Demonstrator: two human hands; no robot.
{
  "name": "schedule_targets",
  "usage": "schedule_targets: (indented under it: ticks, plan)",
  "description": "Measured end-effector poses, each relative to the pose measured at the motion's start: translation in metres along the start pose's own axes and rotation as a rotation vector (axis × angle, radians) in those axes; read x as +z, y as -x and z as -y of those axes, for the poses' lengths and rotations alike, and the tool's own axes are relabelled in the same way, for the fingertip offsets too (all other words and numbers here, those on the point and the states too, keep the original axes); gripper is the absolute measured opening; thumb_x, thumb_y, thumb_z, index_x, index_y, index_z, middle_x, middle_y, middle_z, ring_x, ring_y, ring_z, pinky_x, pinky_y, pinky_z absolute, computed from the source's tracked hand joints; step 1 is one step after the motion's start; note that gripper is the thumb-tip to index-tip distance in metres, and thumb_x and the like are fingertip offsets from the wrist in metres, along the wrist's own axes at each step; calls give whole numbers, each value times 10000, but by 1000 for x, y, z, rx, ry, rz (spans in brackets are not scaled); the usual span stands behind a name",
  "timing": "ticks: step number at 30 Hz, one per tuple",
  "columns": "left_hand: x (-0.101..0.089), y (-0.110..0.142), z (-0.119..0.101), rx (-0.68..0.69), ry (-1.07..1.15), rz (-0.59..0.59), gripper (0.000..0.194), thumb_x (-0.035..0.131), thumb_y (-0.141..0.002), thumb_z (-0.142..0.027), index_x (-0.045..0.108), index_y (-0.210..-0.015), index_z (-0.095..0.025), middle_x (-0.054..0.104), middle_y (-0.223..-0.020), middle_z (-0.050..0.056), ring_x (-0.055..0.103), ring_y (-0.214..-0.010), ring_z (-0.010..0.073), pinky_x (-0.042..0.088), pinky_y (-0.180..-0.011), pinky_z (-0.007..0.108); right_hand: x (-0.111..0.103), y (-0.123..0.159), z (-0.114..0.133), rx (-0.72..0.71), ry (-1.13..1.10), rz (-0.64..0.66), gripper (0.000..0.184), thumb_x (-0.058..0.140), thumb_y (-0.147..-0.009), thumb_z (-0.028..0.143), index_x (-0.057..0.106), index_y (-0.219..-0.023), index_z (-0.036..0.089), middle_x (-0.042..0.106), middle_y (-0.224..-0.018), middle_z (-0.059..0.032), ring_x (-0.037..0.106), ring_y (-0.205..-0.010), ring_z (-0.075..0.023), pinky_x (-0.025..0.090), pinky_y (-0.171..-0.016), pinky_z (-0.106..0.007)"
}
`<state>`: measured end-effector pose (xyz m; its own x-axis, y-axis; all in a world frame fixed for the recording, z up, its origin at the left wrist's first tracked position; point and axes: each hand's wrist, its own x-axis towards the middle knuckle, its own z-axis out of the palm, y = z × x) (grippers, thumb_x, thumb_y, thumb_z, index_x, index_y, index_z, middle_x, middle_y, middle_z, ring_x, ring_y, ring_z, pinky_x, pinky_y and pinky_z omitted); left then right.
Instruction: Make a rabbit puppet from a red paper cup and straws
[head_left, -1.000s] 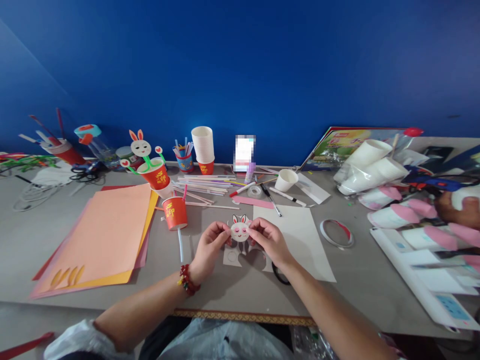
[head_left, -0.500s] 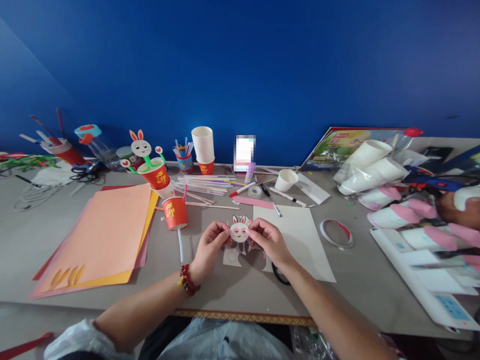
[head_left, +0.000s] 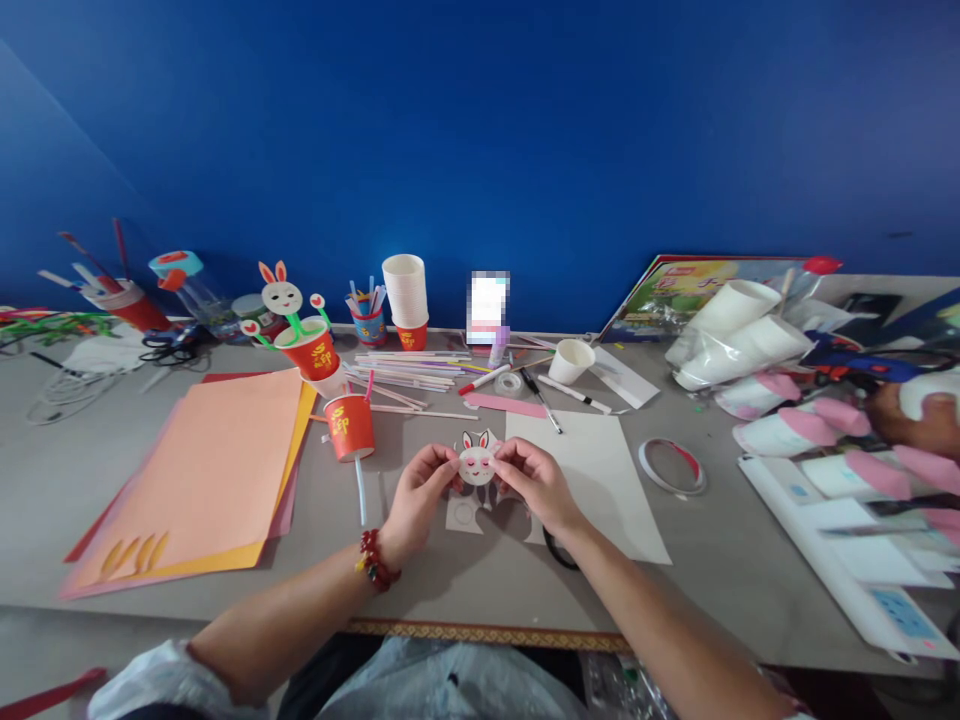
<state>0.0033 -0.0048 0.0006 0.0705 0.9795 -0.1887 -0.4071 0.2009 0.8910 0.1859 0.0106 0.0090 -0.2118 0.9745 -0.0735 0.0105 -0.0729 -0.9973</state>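
A small paper bunny face [head_left: 478, 460] with pink cheeks and two ears hangs just above the grey table [head_left: 465, 570], pinched from both sides. My left hand [head_left: 420, 495], a red bead bracelet on its wrist, grips its left edge with closed fingers. My right hand [head_left: 534, 482] grips its right edge the same way. Under the hands lies a white paper scrap with a round hole [head_left: 463, 514]. A red paper cup [head_left: 349, 425] with a straw through it stands just left of my left hand.
Stacked orange and pink paper sheets [head_left: 210, 470] lie at the left; a white sheet [head_left: 592, 470] and a tape ring [head_left: 673, 466] at the right. Straws, markers and cups crowd the back. Another person's hand [head_left: 911, 420] works among white-and-pink cups at the far right.
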Motion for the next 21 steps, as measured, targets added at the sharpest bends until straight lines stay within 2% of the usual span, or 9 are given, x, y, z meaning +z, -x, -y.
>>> schedule_targets:
  ticks: [6,13,21]
  plan:
    - [0,-1,1,-15,-16,-2,233,742,-775,-368,627,-806,-168,589,-653,-19,526,-593,93,396,-596,208,0,-1,-3,-12,-9,-5,285,711,-802,467,593,-765,210,575,-697,21,529,-586,-120,447,-547,-229]
    - [2,2,1,-22,-68,25,266,750,-767,-392,629,-814,-159,590,-631,-19,520,-587,96,392,-596,206,2,-1,-5,-1,-52,6,262,705,-806,462,631,-867,218,611,-807,0,572,-710,-147,483,-588,-228]
    - [4,3,-1,-33,-83,41,291,759,-752,-415,638,-806,-156,596,-625,-13,520,-587,101,395,-598,212,5,1,-7,8,-55,-4,291,702,-807,488,610,-813,211,581,-762,5,549,-672,-143,488,-588,-235]
